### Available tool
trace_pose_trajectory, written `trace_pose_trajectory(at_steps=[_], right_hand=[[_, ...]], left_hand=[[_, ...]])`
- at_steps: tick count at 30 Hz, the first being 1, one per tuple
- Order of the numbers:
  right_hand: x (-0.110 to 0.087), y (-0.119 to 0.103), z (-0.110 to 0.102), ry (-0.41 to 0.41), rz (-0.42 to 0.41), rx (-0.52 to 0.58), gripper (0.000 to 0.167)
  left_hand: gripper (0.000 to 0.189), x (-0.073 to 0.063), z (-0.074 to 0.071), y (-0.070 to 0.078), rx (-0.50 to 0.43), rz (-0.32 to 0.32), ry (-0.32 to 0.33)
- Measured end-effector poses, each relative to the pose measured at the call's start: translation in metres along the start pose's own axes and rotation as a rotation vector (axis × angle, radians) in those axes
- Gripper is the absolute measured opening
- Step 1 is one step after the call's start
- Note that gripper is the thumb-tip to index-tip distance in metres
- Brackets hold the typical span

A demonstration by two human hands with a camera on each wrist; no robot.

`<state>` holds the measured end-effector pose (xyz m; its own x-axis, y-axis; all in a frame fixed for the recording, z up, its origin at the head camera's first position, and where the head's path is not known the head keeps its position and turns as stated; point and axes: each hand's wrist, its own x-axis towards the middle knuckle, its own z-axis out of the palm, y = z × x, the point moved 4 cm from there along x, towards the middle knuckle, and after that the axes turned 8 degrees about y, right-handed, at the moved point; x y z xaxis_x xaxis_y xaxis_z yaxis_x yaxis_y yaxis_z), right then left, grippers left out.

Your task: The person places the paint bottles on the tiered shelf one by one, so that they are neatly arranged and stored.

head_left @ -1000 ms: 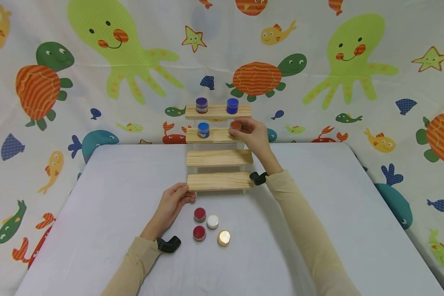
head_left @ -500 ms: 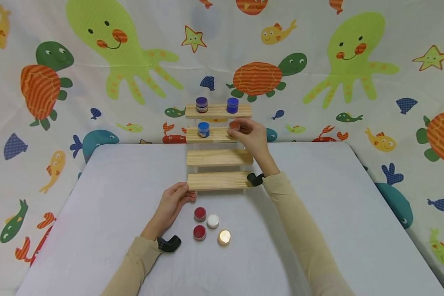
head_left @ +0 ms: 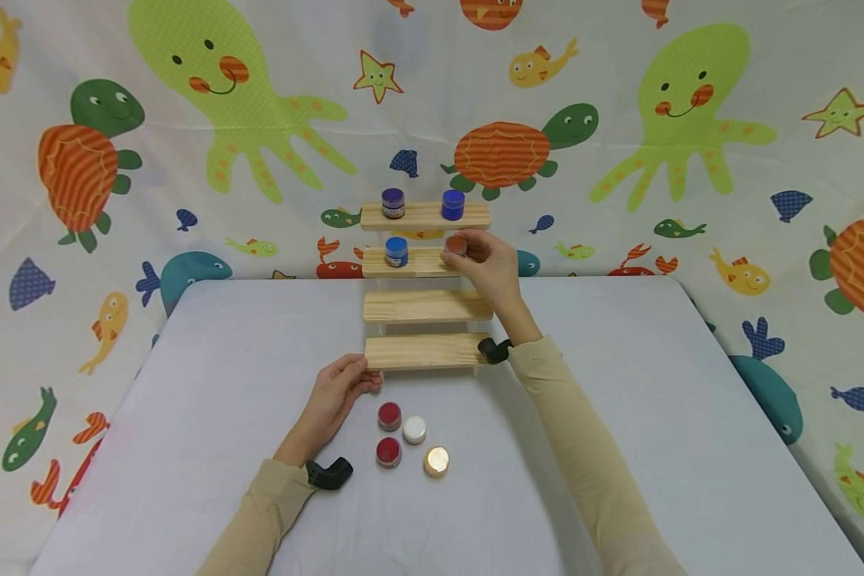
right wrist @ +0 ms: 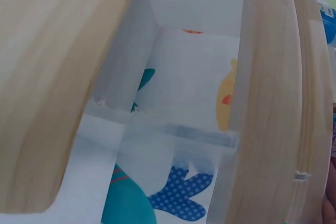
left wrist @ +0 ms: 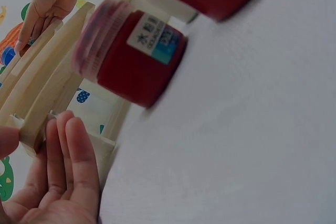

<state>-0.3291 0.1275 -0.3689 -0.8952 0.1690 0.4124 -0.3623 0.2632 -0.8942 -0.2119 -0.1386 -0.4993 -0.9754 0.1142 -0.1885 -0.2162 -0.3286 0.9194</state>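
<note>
left wrist: we read 水粉 on a red jar (left wrist: 128,59); our left hand (head_left: 334,392) grips the stand (head_left: 428,307), right hand (head_left: 495,266) an orange jar (head_left: 456,245).

Place: a draped tabletop set-up; the kind of room cannot be told
Backdrop cloth (head_left: 432,72): cartoon sea-animal print, hanging behind the far edge and past both side edges
Table (head_left: 187,416): white covering out to both far corners
Wooden stand (head_left: 428,307): stepped shelves near the far edge's middle
</note>
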Motion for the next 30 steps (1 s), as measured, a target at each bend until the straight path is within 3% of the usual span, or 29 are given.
trace_pose_trajectory(at_steps=[9,12,15,20,24,30], right_hand=[[-0.014,-0.04,-0.003,-0.011,-0.028,-0.03,0.038],[-0.016,-0.043,-0.004,-0.023,-0.029,-0.023,0.038],[-0.011,-0.031,-0.005,-0.047,-0.007,0.002,0.041],[0.0,-0.004,-0.009,-0.12,0.103,0.027,0.05],[0.001,-0.01,-0.017,-0.206,0.14,0.003,0.049],[-0.006,-0.025,-0.026,-0.337,0.119,-0.078,0.054]], left_hand=[[0.022,-0.002,0.0,-0.001,-0.01,0.004,0.01],[0.023,-0.002,-0.001,-0.001,-0.009,0.003,0.009],[0.024,-0.002,-0.001,-0.002,-0.004,0.005,0.005],[0.025,-0.002,-0.001,-0.002,-0.004,0.01,0.007],[0.026,-0.002,0.0,-0.003,-0.004,0.011,0.007],[0.029,-0.004,0.001,-0.003,0.008,0.009,0.011]])
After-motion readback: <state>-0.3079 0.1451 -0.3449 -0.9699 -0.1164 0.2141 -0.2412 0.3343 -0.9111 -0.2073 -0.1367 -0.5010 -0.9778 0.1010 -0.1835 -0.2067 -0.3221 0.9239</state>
